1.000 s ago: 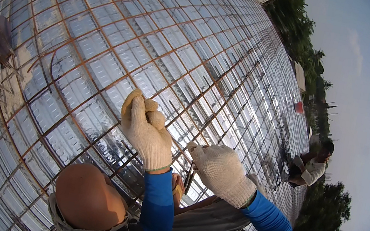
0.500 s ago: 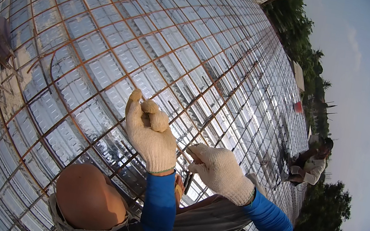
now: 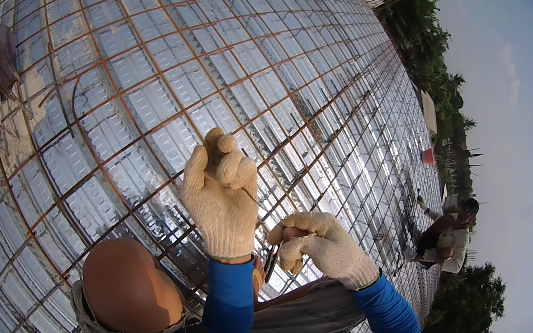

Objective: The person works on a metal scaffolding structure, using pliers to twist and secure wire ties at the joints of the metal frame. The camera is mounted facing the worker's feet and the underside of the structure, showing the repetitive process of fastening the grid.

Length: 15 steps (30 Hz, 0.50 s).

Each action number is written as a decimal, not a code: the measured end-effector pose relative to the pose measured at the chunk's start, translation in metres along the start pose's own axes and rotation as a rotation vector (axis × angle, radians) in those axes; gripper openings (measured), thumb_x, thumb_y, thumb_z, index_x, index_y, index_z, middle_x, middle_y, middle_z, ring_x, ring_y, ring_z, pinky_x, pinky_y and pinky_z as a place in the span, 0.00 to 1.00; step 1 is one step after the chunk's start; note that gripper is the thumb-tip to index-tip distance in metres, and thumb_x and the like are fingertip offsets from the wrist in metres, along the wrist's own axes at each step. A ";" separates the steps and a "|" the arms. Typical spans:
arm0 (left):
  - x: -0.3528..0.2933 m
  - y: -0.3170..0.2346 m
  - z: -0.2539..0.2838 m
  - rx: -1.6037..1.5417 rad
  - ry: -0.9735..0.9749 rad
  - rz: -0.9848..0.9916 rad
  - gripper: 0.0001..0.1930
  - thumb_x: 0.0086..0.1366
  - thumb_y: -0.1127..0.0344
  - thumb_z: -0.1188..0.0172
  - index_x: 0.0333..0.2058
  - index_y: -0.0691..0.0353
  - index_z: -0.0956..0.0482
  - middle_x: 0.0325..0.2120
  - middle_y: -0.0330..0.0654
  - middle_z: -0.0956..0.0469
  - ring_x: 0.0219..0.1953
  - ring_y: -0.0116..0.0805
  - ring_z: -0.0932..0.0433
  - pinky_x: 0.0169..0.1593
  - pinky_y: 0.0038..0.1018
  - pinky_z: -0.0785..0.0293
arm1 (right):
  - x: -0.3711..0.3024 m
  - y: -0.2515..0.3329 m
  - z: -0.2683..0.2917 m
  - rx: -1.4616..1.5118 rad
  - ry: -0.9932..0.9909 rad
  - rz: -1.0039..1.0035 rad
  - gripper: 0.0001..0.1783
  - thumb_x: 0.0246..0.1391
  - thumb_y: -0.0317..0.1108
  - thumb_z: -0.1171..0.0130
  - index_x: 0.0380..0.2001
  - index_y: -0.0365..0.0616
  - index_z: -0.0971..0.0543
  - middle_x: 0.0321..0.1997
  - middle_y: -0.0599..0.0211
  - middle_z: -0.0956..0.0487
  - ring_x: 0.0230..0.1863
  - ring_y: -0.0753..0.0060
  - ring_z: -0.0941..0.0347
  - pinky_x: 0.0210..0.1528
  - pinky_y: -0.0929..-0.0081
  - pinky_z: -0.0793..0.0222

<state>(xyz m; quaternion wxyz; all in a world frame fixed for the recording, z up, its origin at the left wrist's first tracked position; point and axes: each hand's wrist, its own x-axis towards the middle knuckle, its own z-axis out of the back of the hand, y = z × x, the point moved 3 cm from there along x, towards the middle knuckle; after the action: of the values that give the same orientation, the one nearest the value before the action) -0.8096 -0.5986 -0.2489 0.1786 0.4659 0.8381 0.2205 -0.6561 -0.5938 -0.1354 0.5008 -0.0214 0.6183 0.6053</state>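
Note:
My left hand (image 3: 222, 198), in a cream knitted glove, is raised over the rebar mesh (image 3: 181, 106) with its fingers curled in. A thin wire (image 3: 254, 200) sticks out from it toward my right hand. My right hand (image 3: 327, 248), gloved alike, is closed just to the right, thumb and forefinger drawn together. A brownish bit shows between those fingers; whether it is a handle or a bare fingertip I cannot tell. Below that hand is a narrow dark piece (image 3: 272, 265), partly hidden; I cannot tell whether the hand holds it.
Shiny ribbed metal decking (image 3: 133, 162) lies under the mesh. My bent knee (image 3: 128, 277) and grey trouser leg (image 3: 304, 317) are close below my hands. Bar ends rise from a pale, rough patch (image 3: 16, 124) at left. A co-worker (image 3: 453, 240) crouches at far right, near trees (image 3: 465, 327).
My left hand has turned and shifted slightly right, its fingers curling closer together. My right hand has rotated, showing its thumb and fingers. The co-worker has stretched an arm out.

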 end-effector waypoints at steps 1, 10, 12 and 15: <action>0.001 0.001 -0.002 -0.028 0.016 0.031 0.20 0.80 0.59 0.44 0.56 0.74 0.24 0.47 0.55 0.18 0.30 0.28 0.28 0.34 0.25 0.30 | -0.001 0.000 -0.002 0.028 0.005 -0.012 0.16 0.58 0.19 0.32 0.48 0.21 0.17 0.24 0.64 0.18 0.24 0.75 0.20 0.26 0.76 0.23; 0.004 0.011 -0.008 -0.328 -0.009 0.143 0.18 0.84 0.60 0.52 0.58 0.71 0.25 0.50 0.56 0.20 0.31 0.27 0.29 0.32 0.26 0.32 | -0.004 -0.007 -0.001 0.162 0.048 0.062 0.15 0.61 0.22 0.35 0.47 0.19 0.18 0.26 0.60 0.17 0.24 0.72 0.19 0.28 0.74 0.20; 0.002 0.010 -0.013 -0.280 0.027 0.144 0.16 0.85 0.60 0.54 0.55 0.68 0.24 0.42 0.50 0.21 0.28 0.26 0.30 0.31 0.26 0.31 | -0.004 -0.008 -0.001 0.212 0.019 0.081 0.14 0.64 0.23 0.37 0.46 0.19 0.18 0.26 0.59 0.17 0.23 0.70 0.20 0.27 0.72 0.21; -0.002 0.011 -0.017 -0.300 0.062 0.156 0.15 0.86 0.60 0.54 0.53 0.65 0.23 0.32 0.40 0.25 0.24 0.25 0.33 0.28 0.26 0.32 | -0.002 -0.012 -0.001 0.404 -0.050 0.103 0.14 0.65 0.23 0.41 0.46 0.19 0.19 0.26 0.57 0.17 0.21 0.69 0.20 0.25 0.72 0.21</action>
<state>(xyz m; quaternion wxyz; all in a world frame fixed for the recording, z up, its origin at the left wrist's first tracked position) -0.8098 -0.5991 -0.2283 0.2027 0.4907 0.7621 0.3706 -0.6481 -0.5984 -0.1427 0.4784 0.1263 0.7149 0.4941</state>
